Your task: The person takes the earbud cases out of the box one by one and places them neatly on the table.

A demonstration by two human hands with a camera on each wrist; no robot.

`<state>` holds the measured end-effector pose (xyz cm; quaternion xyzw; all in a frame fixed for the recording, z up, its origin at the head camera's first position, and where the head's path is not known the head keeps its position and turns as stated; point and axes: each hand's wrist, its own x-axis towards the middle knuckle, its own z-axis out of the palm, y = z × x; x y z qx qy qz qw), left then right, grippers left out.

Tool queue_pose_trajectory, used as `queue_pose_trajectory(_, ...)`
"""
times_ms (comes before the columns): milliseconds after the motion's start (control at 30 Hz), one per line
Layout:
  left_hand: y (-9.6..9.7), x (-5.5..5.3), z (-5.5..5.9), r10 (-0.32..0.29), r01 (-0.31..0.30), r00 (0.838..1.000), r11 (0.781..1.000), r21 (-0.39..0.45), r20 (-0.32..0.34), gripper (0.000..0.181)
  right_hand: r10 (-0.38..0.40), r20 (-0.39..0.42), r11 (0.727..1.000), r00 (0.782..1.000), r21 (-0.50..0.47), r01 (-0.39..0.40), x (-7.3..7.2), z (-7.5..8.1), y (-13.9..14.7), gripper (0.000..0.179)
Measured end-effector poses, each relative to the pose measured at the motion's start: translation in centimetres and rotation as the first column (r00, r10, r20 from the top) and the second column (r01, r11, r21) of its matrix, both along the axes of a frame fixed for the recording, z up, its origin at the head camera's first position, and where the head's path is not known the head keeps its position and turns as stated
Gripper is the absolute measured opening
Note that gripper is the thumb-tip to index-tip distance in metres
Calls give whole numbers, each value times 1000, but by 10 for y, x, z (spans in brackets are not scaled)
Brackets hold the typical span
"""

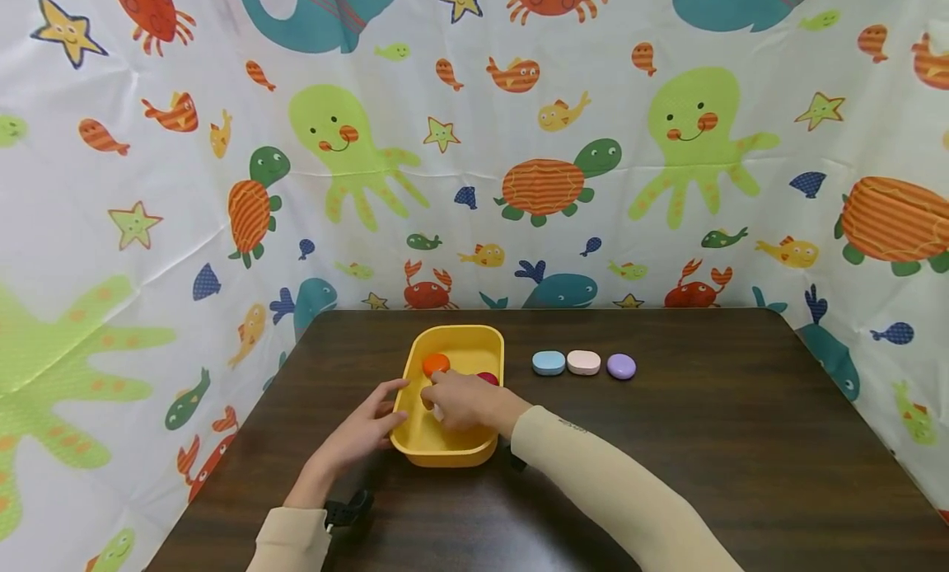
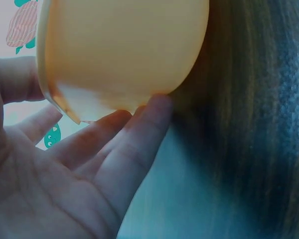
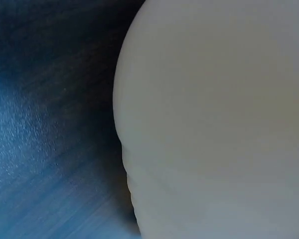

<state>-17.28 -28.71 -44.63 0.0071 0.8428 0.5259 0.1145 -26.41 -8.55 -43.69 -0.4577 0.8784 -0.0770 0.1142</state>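
In the head view, my left grip (image 1: 362, 428) is clamped on the left rim of the yellow tray (image 1: 448, 454) at lower centre, my right grip (image 1: 465, 400) pinching a white piece (image 1: 437, 412) inside; left wrist, my fingers (image 2: 139, 144) meet its wall; right wrist, sleeve (image 3: 214, 124) at right, table (image 3: 50, 99) at left.

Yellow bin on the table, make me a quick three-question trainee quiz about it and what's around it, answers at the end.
1. Which piece in the row beside the yellow bin sits farthest from it? A) blue B) pink C) purple
2. True or false: the orange piece is inside the bin.
3. Fill in: of the two hands, the ____ one reaches into the bin.

Key:
1. C, the purple piece
2. True
3. Right hand
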Motion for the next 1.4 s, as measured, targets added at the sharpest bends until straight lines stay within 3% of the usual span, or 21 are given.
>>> queue_pose_trajectory(267,0,1,0,7,-7,1000,1000,-16,-8,56,-14,-9,1000,1000,-3,14,4,6,5,33)
queue_pose_trajectory(700,-1,1,3,5,-5,1000,1000,-13,0,57,35,-126,999,991,-28,-39,14,28,20,39)
queue_pose_trajectory(1200,0,-2,1,8,-7,1000,1000,-18,12,57,98,-264,990,960,-69,-120,19,44,49,31)
queue_pose_trajectory(1400,2,-3,1,16,-16,1000,999,-31,13,57,83,-287,993,954,-59,-104,21,48,63,36)
